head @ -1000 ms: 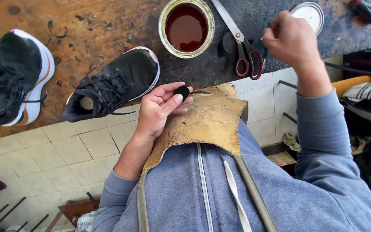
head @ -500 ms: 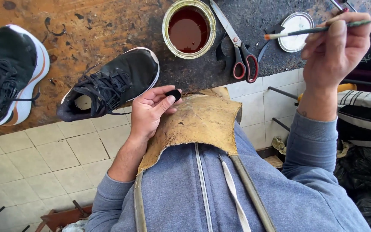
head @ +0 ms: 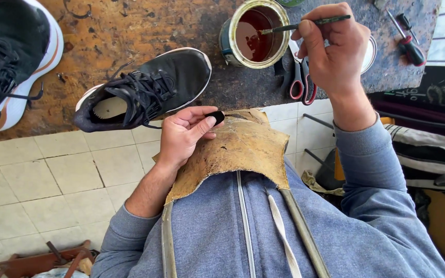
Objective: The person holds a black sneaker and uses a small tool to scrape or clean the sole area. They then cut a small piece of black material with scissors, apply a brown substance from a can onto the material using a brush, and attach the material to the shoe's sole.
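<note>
We're looking down at a thin brush (head: 305, 24) in the right hand (head: 333, 49): a dark, slim handle pinched between thumb and fingers, which are closed tight on it. Its long axis runs nearly level across the view, the wet tip pointing left and sitting just over the reddish-brown liquid in the open tin (head: 255, 33) on the stained workbench (head: 130, 25). The left hand (head: 184, 135) is lower, in front of the chest, thumb and forefinger clamped on a small black piece (head: 215, 117) right at the top edge of the worn leather apron (head: 238, 149).

We count two black sneakers: one (head: 145, 87) at the bench's front edge, toe aimed up-right, the other (head: 9, 62) at far left. One pair of red-handled scissors (head: 302, 85) lies just beside the tin, partly under the right hand. One red-handled screwdriver (head: 407, 41) sits off to the right.
</note>
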